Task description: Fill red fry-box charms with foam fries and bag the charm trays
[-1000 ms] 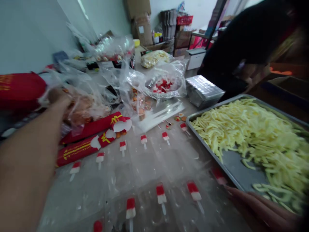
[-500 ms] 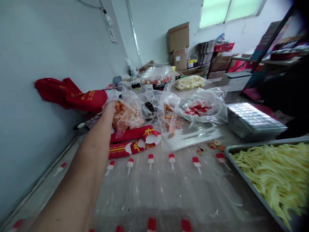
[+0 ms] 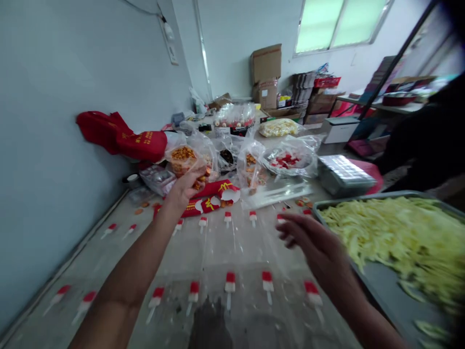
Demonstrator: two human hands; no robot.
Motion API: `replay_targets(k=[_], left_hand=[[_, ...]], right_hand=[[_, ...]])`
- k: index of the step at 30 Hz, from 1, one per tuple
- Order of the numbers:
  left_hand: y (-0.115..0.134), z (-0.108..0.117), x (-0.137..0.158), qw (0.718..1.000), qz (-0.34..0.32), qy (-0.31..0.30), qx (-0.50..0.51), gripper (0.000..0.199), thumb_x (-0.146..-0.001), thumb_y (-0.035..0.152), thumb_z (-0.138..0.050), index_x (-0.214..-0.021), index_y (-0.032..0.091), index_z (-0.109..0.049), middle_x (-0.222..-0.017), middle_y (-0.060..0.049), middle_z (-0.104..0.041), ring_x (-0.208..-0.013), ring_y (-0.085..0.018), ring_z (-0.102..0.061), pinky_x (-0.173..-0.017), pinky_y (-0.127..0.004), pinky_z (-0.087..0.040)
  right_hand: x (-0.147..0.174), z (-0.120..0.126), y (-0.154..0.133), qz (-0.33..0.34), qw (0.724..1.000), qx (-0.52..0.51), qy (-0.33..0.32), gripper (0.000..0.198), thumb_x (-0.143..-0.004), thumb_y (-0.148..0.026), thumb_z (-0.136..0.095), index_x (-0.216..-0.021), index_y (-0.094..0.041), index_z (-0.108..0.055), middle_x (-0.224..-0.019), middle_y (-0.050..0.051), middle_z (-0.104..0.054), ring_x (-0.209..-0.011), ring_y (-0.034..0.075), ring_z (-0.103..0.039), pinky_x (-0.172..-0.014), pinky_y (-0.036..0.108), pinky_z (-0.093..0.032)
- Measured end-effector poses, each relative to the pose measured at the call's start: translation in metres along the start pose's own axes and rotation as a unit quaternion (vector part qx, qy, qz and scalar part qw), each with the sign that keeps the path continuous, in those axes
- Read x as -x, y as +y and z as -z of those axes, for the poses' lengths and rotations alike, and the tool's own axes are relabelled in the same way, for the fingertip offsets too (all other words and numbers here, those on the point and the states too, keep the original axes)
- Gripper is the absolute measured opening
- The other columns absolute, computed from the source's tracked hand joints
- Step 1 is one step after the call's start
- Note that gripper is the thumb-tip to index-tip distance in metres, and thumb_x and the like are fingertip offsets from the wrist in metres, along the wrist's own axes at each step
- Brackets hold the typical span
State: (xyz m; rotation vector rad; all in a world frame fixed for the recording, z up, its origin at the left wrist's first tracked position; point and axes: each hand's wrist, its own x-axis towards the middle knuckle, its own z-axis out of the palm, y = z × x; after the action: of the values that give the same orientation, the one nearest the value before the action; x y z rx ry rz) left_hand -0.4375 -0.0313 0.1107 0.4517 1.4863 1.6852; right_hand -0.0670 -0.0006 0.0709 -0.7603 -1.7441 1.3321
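Observation:
My left hand (image 3: 192,180) is closed around a cluster of small orange-brown pieces (image 3: 202,179), their exact kind unclear. It hovers just in front of an open plastic bag of similar orange pieces (image 3: 182,154) and above the red cartons with yellow marks (image 3: 209,206). On the right, my right hand (image 3: 317,240) is over the table with fingers stretched out, holding nothing. Below and between the hands, small red-and-white popsicle-shaped pieces (image 3: 230,281) lie in rows on clear plastic film. One red-and-white piece (image 3: 281,218) lies close to my right fingertips.
A metal tray (image 3: 378,286) of pale yellow strips stands at the right. Behind it sits a silver metal box (image 3: 343,177). Further back are a bag of red-and-white pieces (image 3: 286,161) and cardboard boxes (image 3: 267,68). A red cloth (image 3: 145,145) rests by the left wall.
My left hand has come out of the bag and moved right and nearer, with orange-brown pieces in it. My right hand has entered from the right. The view has shifted.

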Motion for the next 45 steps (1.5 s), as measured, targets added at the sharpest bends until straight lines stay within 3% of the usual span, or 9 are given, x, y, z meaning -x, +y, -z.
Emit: replay_targets(k=[4,7,15,20,24,27,31,39,45], left_hand=[[-0.066,-0.034,0.073,0.99,0.079,-0.106,0.057,0.023,-0.079,0.019,-0.083,-0.094,0.013,-0.066,-0.07,-0.001,-0.061,-0.05,-0.005,-0.05,-0.035,-0.009,-0.03],[-0.101,-0.056,0.112,0.974,0.116,-0.161,0.112,0.036,-0.069,0.018,-0.09,-0.095,0.013,-0.066,-0.071,0.001,-0.061,-0.048,-0.002,-0.047,-0.036,-0.008,-0.029],[-0.165,-0.098,0.168,0.992,0.054,-0.042,0.102,0.059,-0.051,0.028,-0.099,-0.1,0.015,-0.068,-0.069,0.002,-0.066,-0.052,-0.008,-0.058,-0.045,-0.015,-0.041],[-0.169,-0.122,0.179,0.97,0.174,-0.054,0.162,0.031,-0.071,0.011,-0.086,-0.097,0.012,-0.068,-0.071,0.0,-0.064,-0.051,-0.005,-0.055,-0.04,-0.01,-0.035],[-0.167,-0.134,0.159,0.925,0.305,-0.049,0.221,0.005,-0.088,0.004,-0.067,-0.089,0.008,-0.066,-0.071,-0.003,-0.06,-0.052,-0.004,-0.055,-0.036,-0.007,-0.031],[-0.167,-0.133,0.14,0.937,0.275,-0.033,0.213,0.005,-0.089,0.005,-0.067,-0.086,0.008,-0.065,-0.073,-0.003,-0.06,-0.053,-0.004,-0.056,-0.036,-0.007,-0.034],[-0.161,-0.111,0.126,0.957,0.213,-0.043,0.193,0.01,-0.086,0.015,-0.074,-0.088,0.008,-0.067,-0.076,-0.004,-0.06,-0.055,-0.005,-0.056,-0.037,-0.007,-0.036],[-0.151,-0.08,0.158,0.968,0.212,-0.072,0.114,0.028,-0.077,0.005,-0.066,-0.104,0.012,-0.07,-0.079,-0.004,-0.061,-0.058,-0.007,-0.055,-0.037,-0.008,-0.035],[-0.152,-0.069,0.199,0.973,0.21,-0.06,0.076,0.032,-0.075,0.009,-0.069,-0.107,0.013,-0.068,-0.079,-0.004,-0.062,-0.054,-0.005,-0.051,-0.037,-0.008,-0.035]], right_hand=[[-0.025,-0.061,-0.001,-0.099,0.972,-0.206,-0.049,0.047,-0.087,-0.055,-0.067,-0.118,-0.02,-0.073,-0.084,0.003,-0.071,-0.065,0.012,-0.064,-0.06,0.026,-0.055],[-0.015,-0.076,0.016,-0.141,0.958,-0.24,-0.07,0.045,-0.077,-0.057,-0.076,-0.098,-0.017,-0.077,-0.076,0.001,-0.068,-0.059,0.01,-0.06,-0.057,0.025,-0.053],[0.048,-0.054,0.043,-0.177,0.95,-0.256,0.001,0.037,-0.073,-0.051,-0.081,-0.081,-0.016,-0.076,-0.069,0.003,-0.072,-0.06,0.013,-0.066,-0.061,0.026,-0.055],[0.053,-0.002,0.06,-0.273,0.928,-0.254,-0.017,0.037,-0.059,-0.041,-0.091,-0.081,-0.015,-0.077,-0.074,0.005,-0.075,-0.064,0.015,-0.069,-0.065,0.027,-0.056],[0.014,0.052,0.085,-0.196,0.974,-0.099,0.052,0.035,-0.061,-0.038,-0.088,-0.085,-0.015,-0.078,-0.074,0.004,-0.075,-0.064,0.015,-0.067,-0.064,0.027,-0.053],[-0.032,0.074,0.105,-0.1,0.983,0.149,0.049,0.023,-0.072,-0.033,-0.08,-0.088,-0.016,-0.078,-0.075,0.004,-0.076,-0.066,0.016,-0.067,-0.064,0.027,-0.051],[-0.07,0.074,0.121,-0.043,0.914,0.398,-0.067,0.007,-0.075,-0.02,-0.077,-0.082,-0.019,-0.081,-0.081,0.004,-0.078,-0.078,0.019,-0.07,-0.074,0.028,-0.049],[-0.087,0.074,0.121,-0.081,0.875,0.456,-0.142,0.012,-0.079,-0.016,-0.073,-0.086,-0.017,-0.082,-0.083,0.008,-0.077,-0.082,0.021,-0.069,-0.077,0.03,-0.046],[-0.056,0.089,0.091,-0.068,0.897,0.426,-0.098,0.02,-0.079,-0.032,-0.08,-0.089,-0.016,-0.078,-0.077,0.004,-0.071,-0.071,0.015,-0.061,-0.066,0.027,-0.04]])
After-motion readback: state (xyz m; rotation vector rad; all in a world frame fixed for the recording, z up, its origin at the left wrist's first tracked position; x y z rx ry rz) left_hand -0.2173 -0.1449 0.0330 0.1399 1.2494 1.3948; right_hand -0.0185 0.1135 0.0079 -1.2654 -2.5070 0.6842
